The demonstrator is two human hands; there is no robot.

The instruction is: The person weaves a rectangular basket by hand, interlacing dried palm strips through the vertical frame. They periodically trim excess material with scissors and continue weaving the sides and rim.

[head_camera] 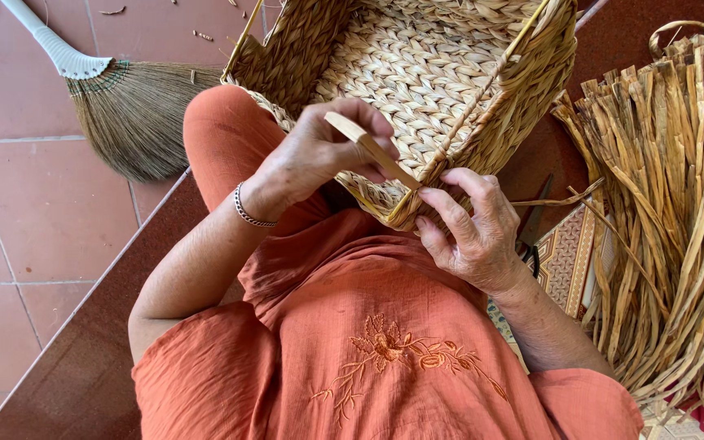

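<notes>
1. Two hands of ours work at the near corner of a woven basket, which rests tilted on our lap with its open side turned up toward us.
2. Open room lies on the left: a red tiled floor beyond the edge of the dark raised step we sit on, its edge running diagonally from the lower left up toward our knee.
3. On that floor, near the upper left, a broom lies with its white handle pointing to the corner and its bristles just beside our knee.
4. On the right, a thick bundle of dried reed strips crowds the space from top to bottom, just beside our right forearm; one loose strip runs from it to the basket corner.
5. Between bundle and lap we see a patterned mat and a dark tool lying on it, partly hidden.
6. Our left hand, with a bracelet at the wrist, is curled around a flat wooden stick whose tip goes into the weave at the corner.
7. Our right hand is bent, its fingertips pressed on the basket's corner rim beside the stick's tip.
</notes>
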